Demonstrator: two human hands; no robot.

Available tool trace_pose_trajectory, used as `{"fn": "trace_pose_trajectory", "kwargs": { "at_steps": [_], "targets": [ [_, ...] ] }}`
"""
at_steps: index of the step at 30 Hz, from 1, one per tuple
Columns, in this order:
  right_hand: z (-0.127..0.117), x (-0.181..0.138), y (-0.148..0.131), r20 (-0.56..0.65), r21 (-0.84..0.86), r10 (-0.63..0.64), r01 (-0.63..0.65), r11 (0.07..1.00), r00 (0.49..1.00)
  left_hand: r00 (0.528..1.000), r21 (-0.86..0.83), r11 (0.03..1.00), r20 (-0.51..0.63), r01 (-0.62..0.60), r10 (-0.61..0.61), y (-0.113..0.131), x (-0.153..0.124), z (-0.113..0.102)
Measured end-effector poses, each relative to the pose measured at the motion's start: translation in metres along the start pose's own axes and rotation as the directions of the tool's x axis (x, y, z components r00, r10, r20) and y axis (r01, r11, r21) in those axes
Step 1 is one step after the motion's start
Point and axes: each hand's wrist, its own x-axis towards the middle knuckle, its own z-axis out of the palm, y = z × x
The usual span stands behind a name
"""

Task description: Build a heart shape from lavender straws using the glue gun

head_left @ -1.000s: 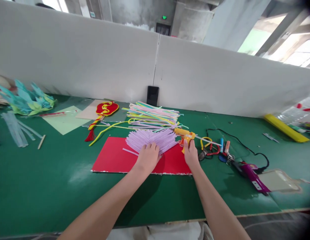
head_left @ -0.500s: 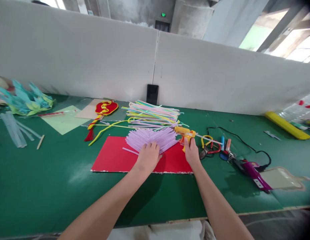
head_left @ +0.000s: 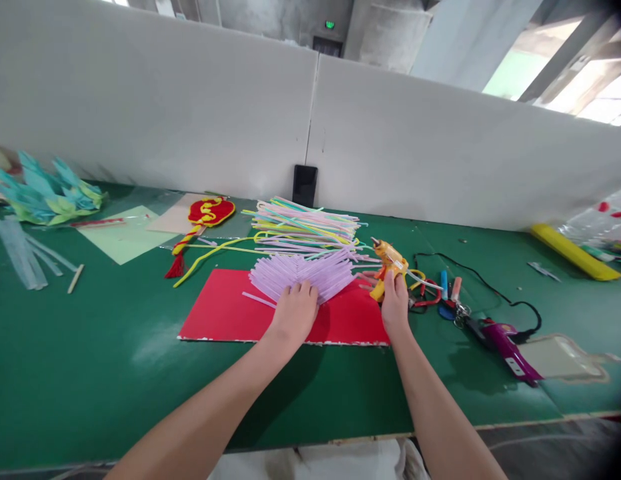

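My left hand (head_left: 296, 310) lies palm down, fingers stretched out, on the lower edge of a fan of lilac drinking straws (head_left: 270, 272). The straws form a leaf-like shape on a red board (head_left: 215, 313), and one loose straw sticks out to the left. My right hand (head_left: 396, 307) grips a yellow hot glue gun (head_left: 389, 260) by its handle, just right of the straws. The gun's nozzle points up and left, apart from the straws, and a glue stick juts from its back.
Behind the board lies a pile of coloured straws (head_left: 310, 223), with a phone (head_left: 305, 186) leaning on the partition. Left are a red-and-yellow tasselled ornament (head_left: 210, 212) and green paper (head_left: 123, 237). Right are red-handled pliers (head_left: 430, 298) and a purple corded tool (head_left: 510, 350).
My right hand has moved the glue gun right, away from the straws, and its nozzle has tilted up. My left hand stays on the straws.
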Motion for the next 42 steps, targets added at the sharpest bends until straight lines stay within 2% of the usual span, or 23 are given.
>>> {"fn": "trace_pose_trajectory", "kwargs": {
  "at_steps": [2,4,15,22,30,35,42],
  "targets": [
    [0.001,0.0,-0.002,0.008,0.09,0.005,-0.006,0.996,1.0,1.0,0.0,1.0,-0.005,-0.006,0.006,-0.001,0.0,0.0],
    [0.001,0.0,-0.003,0.006,0.098,0.012,-0.013,0.995,1.0,1.0,-0.002,1.0,-0.009,-0.011,0.011,-0.002,0.0,0.0],
    [-0.001,-0.001,0.0,-0.072,-0.089,0.031,-0.038,0.995,0.997,0.999,0.004,0.999,-0.004,-0.033,0.033,-0.003,-0.001,-0.002],
    [0.0,-0.002,-0.003,-0.06,-0.131,0.041,-0.048,0.99,0.997,0.996,-0.015,0.996,0.034,-0.084,0.084,0.003,-0.005,-0.008],
    [-0.002,0.001,0.001,-0.103,-0.264,0.013,-0.04,0.964,0.995,0.998,-0.049,0.997,-0.028,-0.053,0.052,-0.003,-0.004,-0.003],
    [-0.009,0.003,0.005,-0.162,-0.461,-0.059,-0.023,0.887,0.985,0.998,-0.059,0.996,-0.014,-0.062,0.061,-0.002,-0.004,0.0],
    [-0.014,0.003,0.009,-0.149,-0.728,-0.154,-0.003,0.686,0.977,0.997,-0.068,0.995,0.019,-0.07,0.072,-0.002,-0.003,0.002]
  ]
}}
